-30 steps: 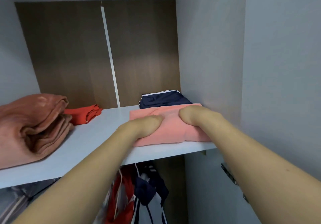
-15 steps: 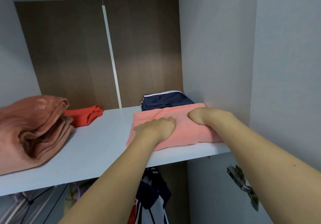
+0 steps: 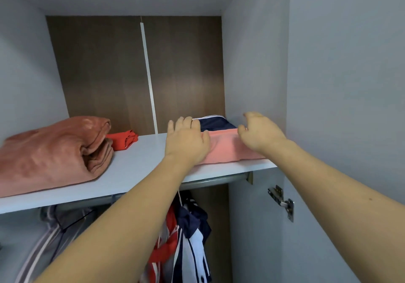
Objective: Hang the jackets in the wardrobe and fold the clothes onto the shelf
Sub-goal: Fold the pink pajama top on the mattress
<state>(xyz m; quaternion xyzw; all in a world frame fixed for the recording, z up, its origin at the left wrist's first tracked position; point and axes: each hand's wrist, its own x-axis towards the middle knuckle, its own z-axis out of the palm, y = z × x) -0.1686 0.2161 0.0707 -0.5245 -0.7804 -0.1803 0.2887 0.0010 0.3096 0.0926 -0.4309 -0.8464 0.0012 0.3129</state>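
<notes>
Looked all over and honestly there's nothing to read here. No labels, brand names, numbers or signs on anything, as far as I can make out.

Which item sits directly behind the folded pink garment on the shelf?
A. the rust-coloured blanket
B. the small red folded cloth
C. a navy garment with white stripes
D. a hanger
C: the navy garment with white stripes lies just behind the pink garment at the right end of the shelf; the blanket and red cloth lie far to its left.
</notes>
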